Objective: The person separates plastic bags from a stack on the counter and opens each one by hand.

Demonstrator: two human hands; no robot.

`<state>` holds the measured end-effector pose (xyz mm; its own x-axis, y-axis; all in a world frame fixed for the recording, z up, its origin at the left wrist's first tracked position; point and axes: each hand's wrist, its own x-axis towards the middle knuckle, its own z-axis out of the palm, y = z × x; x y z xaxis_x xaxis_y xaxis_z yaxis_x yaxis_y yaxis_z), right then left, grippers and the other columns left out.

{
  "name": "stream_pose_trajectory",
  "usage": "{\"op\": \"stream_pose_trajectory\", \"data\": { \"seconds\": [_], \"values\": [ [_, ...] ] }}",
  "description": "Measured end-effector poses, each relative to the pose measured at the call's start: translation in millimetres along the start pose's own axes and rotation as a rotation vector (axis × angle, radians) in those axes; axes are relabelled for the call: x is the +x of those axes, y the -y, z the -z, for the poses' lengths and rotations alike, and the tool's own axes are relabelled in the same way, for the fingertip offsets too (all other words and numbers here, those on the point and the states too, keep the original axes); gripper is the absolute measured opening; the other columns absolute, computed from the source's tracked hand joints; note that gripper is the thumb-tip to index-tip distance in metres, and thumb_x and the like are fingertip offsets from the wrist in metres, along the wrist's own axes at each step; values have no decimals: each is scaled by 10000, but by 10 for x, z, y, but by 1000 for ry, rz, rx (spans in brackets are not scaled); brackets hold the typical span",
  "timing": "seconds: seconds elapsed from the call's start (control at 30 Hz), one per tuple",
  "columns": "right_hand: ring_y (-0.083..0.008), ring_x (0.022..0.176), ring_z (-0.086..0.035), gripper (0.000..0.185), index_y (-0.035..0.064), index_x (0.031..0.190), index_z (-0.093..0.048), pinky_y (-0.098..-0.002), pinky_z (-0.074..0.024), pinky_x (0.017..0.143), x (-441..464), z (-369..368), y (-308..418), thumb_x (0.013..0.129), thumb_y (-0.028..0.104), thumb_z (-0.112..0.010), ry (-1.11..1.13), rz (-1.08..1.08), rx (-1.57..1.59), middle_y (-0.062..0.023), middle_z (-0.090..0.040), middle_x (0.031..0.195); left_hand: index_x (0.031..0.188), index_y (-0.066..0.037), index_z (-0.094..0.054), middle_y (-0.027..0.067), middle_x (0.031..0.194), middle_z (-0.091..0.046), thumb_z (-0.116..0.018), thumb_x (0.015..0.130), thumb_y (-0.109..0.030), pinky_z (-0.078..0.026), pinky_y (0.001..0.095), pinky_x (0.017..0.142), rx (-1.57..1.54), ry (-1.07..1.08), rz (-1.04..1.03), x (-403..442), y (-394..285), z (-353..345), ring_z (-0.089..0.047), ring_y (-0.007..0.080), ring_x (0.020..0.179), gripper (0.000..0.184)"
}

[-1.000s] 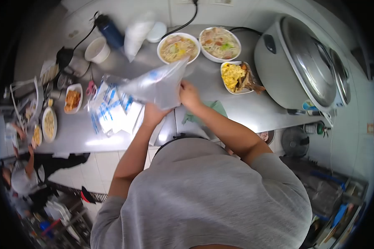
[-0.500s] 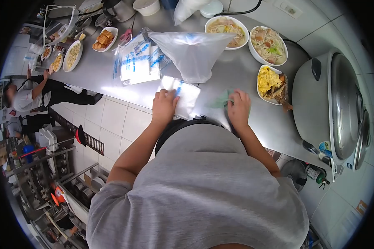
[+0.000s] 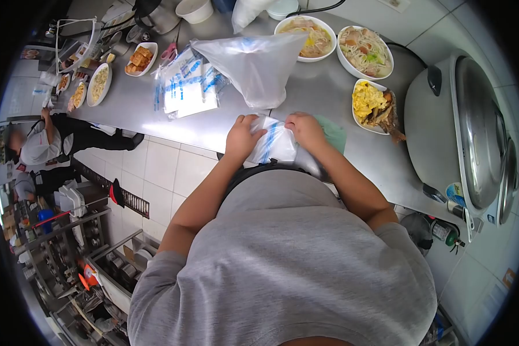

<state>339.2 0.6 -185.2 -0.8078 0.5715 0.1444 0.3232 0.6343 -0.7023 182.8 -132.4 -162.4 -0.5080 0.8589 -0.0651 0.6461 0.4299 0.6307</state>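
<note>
My left hand [image 3: 244, 137] grips the left edge of a folded white plastic bag [image 3: 275, 141] with blue print, at the counter's front edge. The bag's upper right corner is pinched in my right hand [image 3: 303, 128]. Just beyond my hands an opened translucent bag [image 3: 256, 69] stands upright on the counter. A green cloth [image 3: 332, 135] lies to the right, partly behind my right wrist. More flat bags with blue print [image 3: 190, 86] are piled to the left.
Two noodle bowls [image 3: 312, 41] [image 3: 368, 53] stand at the back, near a dish of egg and fish [image 3: 370, 104]. A large cooker [image 3: 429, 132] is on the right. Other dishes [image 3: 99, 85], scissors [image 3: 169, 52] and a person [image 3: 40, 144] are on the left.
The opened bag was in my hands earlier and now stands on the counter. My right hand has left the green cloth and taken hold of the folded bag beside my left hand.
</note>
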Motion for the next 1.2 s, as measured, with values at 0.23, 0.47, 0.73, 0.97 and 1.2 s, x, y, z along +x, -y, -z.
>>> {"op": "stream_pose_trajectory", "data": {
  "seconds": [0.23, 0.47, 0.73, 0.97, 1.2],
  "values": [
    [-302, 854, -538, 100, 62, 844, -619, -398, -425, 751, -107, 409, 464, 778, 72, -544, -150, 188, -121, -93, -594, 875, 801, -39, -573, 130, 1068, -552, -737, 632, -57, -414, 402, 880, -51, -235, -326, -12, -170, 196, -494, 323, 1047, 236],
    [-297, 812, -544, 138, 49, 931, -598, -376, -435, 721, -259, 754, 909, 797, 76, -580, -125, 168, 175, -109, -597, 862, 831, -36, -576, 65, 957, -579, -656, 780, -23, -406, 246, 802, -614, 143, -25, -276, -571, 753, -521, 120, 908, 95],
    [-285, 822, -570, 92, 40, 915, -580, -361, -444, 736, -207, 1229, 1346, 829, 58, -555, -337, 328, 157, -103, -611, 888, 790, -50, -549, 35, 886, -580, -659, 793, -60, -398, 234, 732, -953, 161, -192, -289, -1171, 1156, -521, 99, 808, 111],
    [-104, 765, -564, 76, 22, 912, -587, -272, -437, 691, -149, 1453, 1581, 849, 58, -564, -43, 16, 1137, -39, -610, 796, 734, -50, -562, 12, 789, -588, -604, 863, -176, -415, 215, 668, -899, 248, -305, -88, -1120, 1330, -518, 75, 721, 186],
    [-118, 718, -574, 244, 9, 992, -554, -237, -442, 691, 183, 1594, 1394, 835, 185, -614, 505, -37, 1146, -46, -587, 736, 938, -75, -541, 67, 895, -583, -506, 907, -314, -459, 305, 754, -1625, 709, -145, 172, -844, 1505, -569, 150, 828, 243]
  ]
}}
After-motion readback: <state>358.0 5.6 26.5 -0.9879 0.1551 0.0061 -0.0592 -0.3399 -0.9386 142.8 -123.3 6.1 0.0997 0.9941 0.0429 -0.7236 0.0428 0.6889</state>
